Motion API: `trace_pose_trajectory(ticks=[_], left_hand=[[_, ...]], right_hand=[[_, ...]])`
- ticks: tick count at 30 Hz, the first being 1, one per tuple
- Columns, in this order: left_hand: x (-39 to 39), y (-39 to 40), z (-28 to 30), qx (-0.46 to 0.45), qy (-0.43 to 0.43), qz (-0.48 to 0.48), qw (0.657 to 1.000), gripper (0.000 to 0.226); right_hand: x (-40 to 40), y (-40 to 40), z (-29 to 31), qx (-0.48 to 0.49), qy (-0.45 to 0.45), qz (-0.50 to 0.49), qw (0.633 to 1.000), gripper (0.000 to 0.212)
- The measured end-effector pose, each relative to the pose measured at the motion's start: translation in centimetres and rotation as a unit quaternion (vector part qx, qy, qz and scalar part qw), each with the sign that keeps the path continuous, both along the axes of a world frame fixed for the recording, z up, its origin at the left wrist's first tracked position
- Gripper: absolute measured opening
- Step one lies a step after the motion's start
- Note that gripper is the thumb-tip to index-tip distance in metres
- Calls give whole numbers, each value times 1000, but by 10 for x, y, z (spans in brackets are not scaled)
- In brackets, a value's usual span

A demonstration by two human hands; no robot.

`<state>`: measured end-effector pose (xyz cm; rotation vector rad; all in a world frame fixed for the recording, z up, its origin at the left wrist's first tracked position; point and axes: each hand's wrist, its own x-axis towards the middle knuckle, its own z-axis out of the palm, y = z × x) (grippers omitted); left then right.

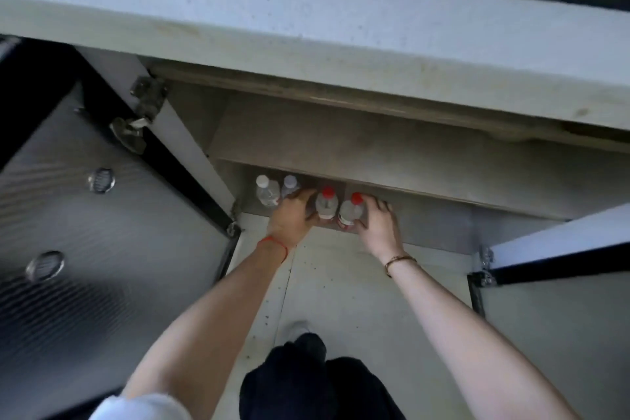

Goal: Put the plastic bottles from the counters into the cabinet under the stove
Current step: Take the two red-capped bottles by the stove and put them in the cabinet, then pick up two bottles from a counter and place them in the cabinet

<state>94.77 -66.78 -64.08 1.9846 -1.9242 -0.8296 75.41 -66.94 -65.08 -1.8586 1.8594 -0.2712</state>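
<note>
Two clear plastic bottles with red caps stand side by side at the front edge of the cabinet floor (443, 225). My left hand (293, 215) wraps the left red-capped bottle (326, 203). My right hand (376, 223) holds the right red-capped bottle (351, 211). Further left in the cabinet stand a white-capped clear bottle (266, 191) and a pale-capped bottle (289, 185), just behind my left hand's fingers. All the bottles are upright.
The cabinet's left door (85, 215) with frosted glass swings wide open at the left; the right door (559, 249) stands open at the right. A shelf (375, 153) lies above the bottles. The grey counter edge (306, 27) overhangs. My dark-trousered legs stand on the pale floor (341, 300).
</note>
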Motion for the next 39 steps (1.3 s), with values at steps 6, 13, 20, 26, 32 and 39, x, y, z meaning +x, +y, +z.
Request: trace_pose_trajectory(ticks=[6, 13, 20, 26, 32, 39], left_hand=[[10, 71, 115, -30, -19, 10, 999, 44], [12, 158, 287, -116, -41, 33, 992, 49], [15, 242, 430, -140, -50, 71, 986, 50], [15, 293, 505, -155, -60, 66, 984, 52], [19, 327, 551, -179, -62, 50, 981, 52], [21, 335, 575, -193, -34, 31, 980, 50]], right_hand=[[-6, 55, 113, -19, -23, 9, 1000, 53], [-32, 124, 282, -25, -39, 14, 999, 54], [-58, 196, 429, -68, -49, 37, 996, 52], [-62, 247, 502, -106, -41, 67, 991, 54], [-58, 284, 541, -148, -41, 64, 986, 54], [-54, 312, 560, -179, -54, 33, 982, 53]])
